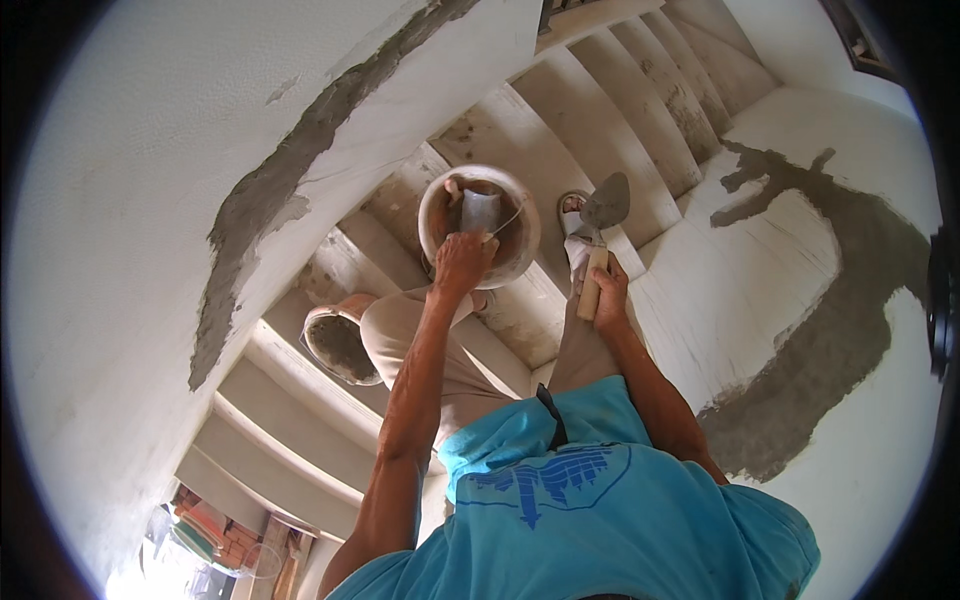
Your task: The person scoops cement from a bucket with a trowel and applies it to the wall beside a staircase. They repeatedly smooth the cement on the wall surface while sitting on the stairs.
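My left hand [462, 262] is closed around the handle of a round, pale bucket [518, 250], held over the stairs between my legs. Inside it lie a pale cylindrical object [480, 210] and a brownish item I cannot make out. My right hand [610, 295] grips the wooden handle [590, 285] of a pointed trowel [606, 200], blade upward and smudged grey, above my right leg. A second bucket [336, 340] with grey mortar in it sits on a step beside my left knee.
Curved, dusty steps [620, 140] climb to the upper right and descend to the lower left. White walls [120, 200] flank them, with grey mortar patches [850, 340] on both sides. At the bottom left are green and red items [200, 535] by a bright opening.
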Demonstrator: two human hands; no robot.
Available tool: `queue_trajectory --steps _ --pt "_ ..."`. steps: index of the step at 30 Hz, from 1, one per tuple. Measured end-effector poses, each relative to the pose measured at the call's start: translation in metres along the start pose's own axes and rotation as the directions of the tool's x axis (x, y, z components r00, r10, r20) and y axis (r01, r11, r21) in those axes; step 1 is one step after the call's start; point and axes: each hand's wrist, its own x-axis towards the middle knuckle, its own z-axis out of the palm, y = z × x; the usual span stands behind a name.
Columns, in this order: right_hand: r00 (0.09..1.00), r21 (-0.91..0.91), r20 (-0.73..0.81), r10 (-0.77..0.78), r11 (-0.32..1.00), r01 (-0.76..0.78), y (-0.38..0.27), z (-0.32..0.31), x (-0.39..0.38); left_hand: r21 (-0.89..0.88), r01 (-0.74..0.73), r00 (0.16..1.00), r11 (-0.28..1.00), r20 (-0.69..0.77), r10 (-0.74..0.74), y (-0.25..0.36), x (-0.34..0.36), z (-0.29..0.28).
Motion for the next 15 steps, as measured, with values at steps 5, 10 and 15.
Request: queue_trajectory --steps 5,10,15 --pt "1.000 0.044 0.006 -0.018 0.999 0.018 -0.008 -0.004 -0.009 -0.046 -0.138 0.990 0.989 0.015 0.139 0.028 0.034 0.020" --pt "0.998 0.180 -0.046 -0.034 0.983 0.042 -0.026 -0.002 -0.022 0.005 -0.239 0.970 0.971 -0.036 0.239 0.048 0.075 0.056" --pt "0.997 0.139 -0.024 -0.077 0.987 0.079 -0.009 -0.021 -0.017 0.091 -0.305 0.952 0.948 -0.002 0.307 0.049 0.131 0.087"
